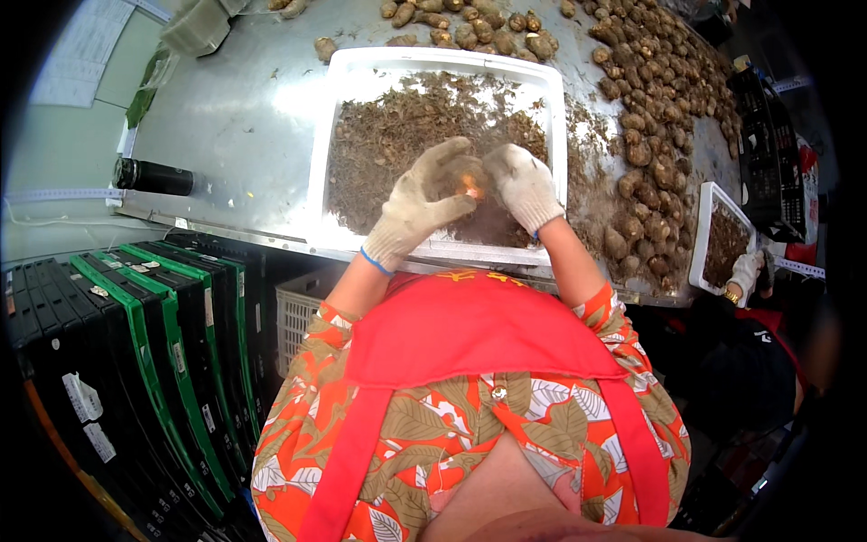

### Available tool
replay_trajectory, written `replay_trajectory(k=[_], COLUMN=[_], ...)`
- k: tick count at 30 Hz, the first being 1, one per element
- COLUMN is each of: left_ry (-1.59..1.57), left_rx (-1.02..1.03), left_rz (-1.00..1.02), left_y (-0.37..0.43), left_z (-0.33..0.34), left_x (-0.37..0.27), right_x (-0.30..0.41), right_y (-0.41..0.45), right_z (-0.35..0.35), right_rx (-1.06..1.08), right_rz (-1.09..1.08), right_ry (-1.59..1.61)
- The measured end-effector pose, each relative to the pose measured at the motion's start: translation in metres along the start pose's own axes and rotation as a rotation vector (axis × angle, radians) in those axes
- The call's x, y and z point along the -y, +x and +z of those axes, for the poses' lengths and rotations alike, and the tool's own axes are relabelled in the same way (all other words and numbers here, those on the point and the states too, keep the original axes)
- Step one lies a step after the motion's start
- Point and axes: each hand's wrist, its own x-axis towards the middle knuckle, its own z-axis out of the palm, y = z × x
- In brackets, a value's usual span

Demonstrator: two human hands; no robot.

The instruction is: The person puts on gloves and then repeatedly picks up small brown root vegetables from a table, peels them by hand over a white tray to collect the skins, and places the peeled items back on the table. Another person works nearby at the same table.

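My left hand (421,203), in a cream knitted glove with a blue cuff edge, holds a brown, fibrous taro-like corm (452,177). One end of the corm shows an orange-pink patch. Close by on its right is my right hand (527,184), gloved alike, its fingers curled and dusty. Those fingertips are blurred, so whether they grip anything is unclear. Both hands are over a white foam tray (317,162) in which loose brown fibres and peelings (379,146) lie thickly.
Many corms (650,156) cover the metal table (223,115) to the right; more lie behind the tray. A black bottle (154,177) lies at left. Stacked black and green crates (156,339) stand below left. At far right, another person's gloved hand (746,272) is at a smaller white tray (702,237).
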Motion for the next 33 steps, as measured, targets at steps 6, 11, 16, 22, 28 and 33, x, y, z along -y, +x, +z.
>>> replay_trajectory(k=[6, 11, 16, 22, 28, 33], left_ry=[0.098, 0.131, 0.05, 0.009, 0.16, -0.093], left_rx=[-0.043, -0.073, -0.033, -0.086, -0.009, -0.038], left_rz=[-0.056, -0.056, -0.077, -0.046, -0.064, -0.04], left_y=[0.001, 0.0, -0.002, -0.001, -0.003, -0.005], left_z=[-0.007, -0.003, -0.001, 0.002, 0.005, 0.0], left_x=[0.007, 0.005, -0.002, -0.005, -0.005, 0.002], right_x=[0.021, 0.038, 0.024, 0.004, 0.035, 0.008], right_y=[-0.007, -0.015, -0.004, -0.007, -0.013, -0.011], right_z=[-0.03, -0.025, -0.012, -0.023, -0.025, -0.024], right_rx=[0.119, -0.023, -0.21, 0.019, -0.033, -0.051], right_rz=[0.053, -0.231, -0.261, 0.012, -0.09, 0.117], right_ry=[0.526, 0.294, 0.082, 0.398, 0.348, 0.329])
